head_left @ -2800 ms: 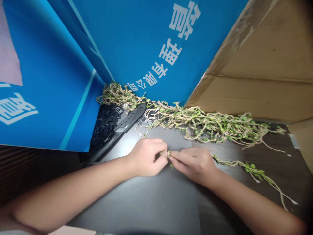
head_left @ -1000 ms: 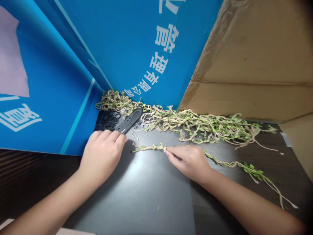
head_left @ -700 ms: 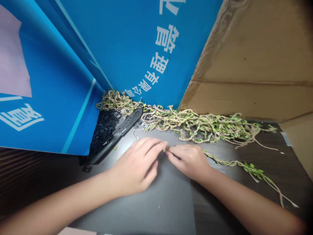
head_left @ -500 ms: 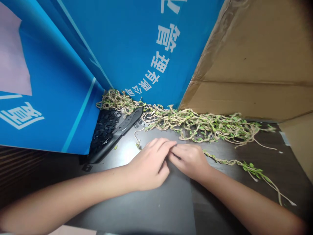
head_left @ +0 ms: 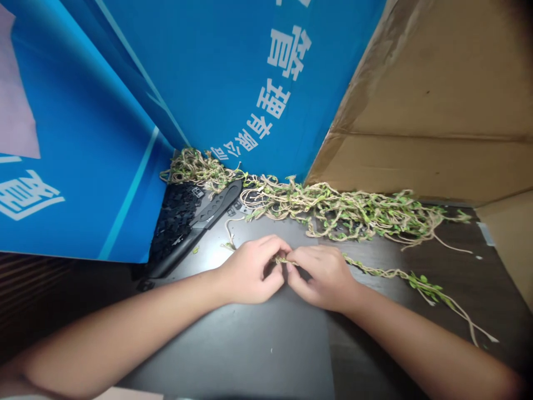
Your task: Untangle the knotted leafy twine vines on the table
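Observation:
A tan twine garland with small green leaves [head_left: 377, 271] runs through both my hands above the dark table. My left hand [head_left: 253, 270] is closed, thumb and fingers pinching the twine. Close beside it, my right hand [head_left: 322, 276] grips the same strand, and a short stretch of twine shows between the two. From my right hand the garland trails right along the table to loose, frayed ends. Its other end curls out past my left hand. The parts inside my fingers are hidden.
Behind my hands lies a long heap of similar leafy twine [head_left: 358, 214], with a smaller bunch [head_left: 195, 166] at the back left. A black-handled tool [head_left: 195, 230] lies by small black pieces [head_left: 175, 211]. Blue printed panels [head_left: 233, 72] and a cardboard wall [head_left: 433, 105] enclose the table.
My fingers have parted slightly and turned, so the twine between my hands now shows. The garland's right end has shifted a little to the left.

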The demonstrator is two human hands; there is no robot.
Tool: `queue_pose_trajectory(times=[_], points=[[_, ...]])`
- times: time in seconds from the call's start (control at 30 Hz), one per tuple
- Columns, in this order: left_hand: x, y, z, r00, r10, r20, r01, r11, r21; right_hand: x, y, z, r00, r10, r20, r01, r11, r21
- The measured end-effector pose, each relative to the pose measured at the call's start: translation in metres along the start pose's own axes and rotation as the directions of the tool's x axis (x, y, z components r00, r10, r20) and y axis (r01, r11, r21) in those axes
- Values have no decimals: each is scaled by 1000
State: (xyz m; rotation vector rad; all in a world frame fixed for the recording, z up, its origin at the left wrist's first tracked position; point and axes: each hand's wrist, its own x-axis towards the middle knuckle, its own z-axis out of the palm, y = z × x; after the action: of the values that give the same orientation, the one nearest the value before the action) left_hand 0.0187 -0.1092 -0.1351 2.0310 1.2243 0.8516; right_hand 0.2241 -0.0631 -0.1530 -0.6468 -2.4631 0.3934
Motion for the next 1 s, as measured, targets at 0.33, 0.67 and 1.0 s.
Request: queue_pose_trajectory(times=[0.33, 0.67, 1.0], points=[[1, -4, 3, 999, 34, -25, -33, 999, 14, 2, 1, -1, 999, 9, -39, -6, 996, 94], [4, -5, -5, 999, -2, -55, -5, 992, -129, 2, 5, 1, 997, 13, -74, -9, 998, 57], [3, -4, -5, 994, 0, -111, -24, 977, -210, 2, 9, 0, 999, 44, 7, -44, 999, 28]])
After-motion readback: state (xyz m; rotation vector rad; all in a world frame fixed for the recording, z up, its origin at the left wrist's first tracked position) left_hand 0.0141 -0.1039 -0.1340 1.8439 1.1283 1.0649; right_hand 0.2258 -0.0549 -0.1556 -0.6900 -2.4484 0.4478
